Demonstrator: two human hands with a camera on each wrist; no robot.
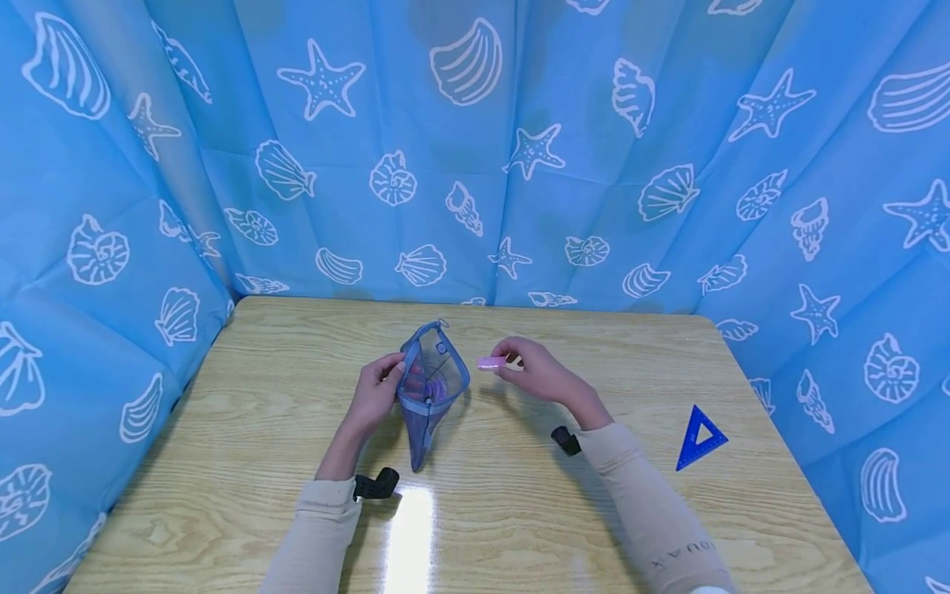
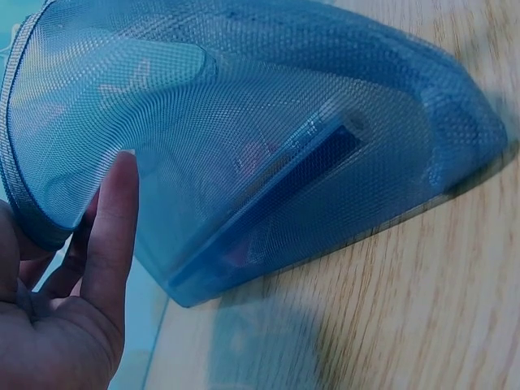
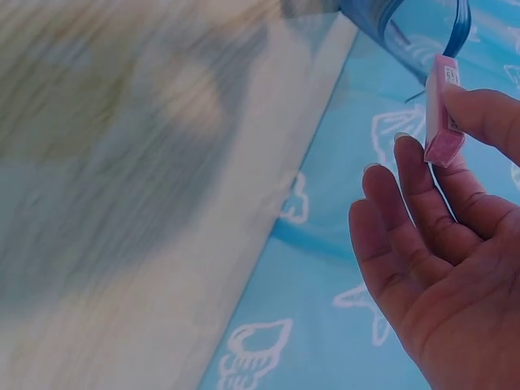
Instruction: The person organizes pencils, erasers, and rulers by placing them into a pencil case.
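Observation:
A blue mesh zip pouch (image 1: 421, 421) stands with its mouth wide apart, left of the table's middle. My left hand (image 1: 373, 393) grips the pouch's left rim between thumb and fingers. Through the mesh (image 2: 390, 187) in the left wrist view, a long dark-blue item (image 2: 268, 203) lies inside; its kind is hard to make out. Something purple shows inside the mouth in the head view. Just right of the pouch, my right hand (image 1: 543, 375) pinches a small pink eraser (image 3: 444, 114) between thumb and forefinger, held above the table. Its other fingers spread loosely.
A blue set square (image 1: 701, 439) lies on the right part of the wooden table (image 1: 245, 462). A blue curtain with white shells and starfish (image 1: 475, 206) hangs behind the table and along both sides. Light reflects brightly off the tabletop near the front.

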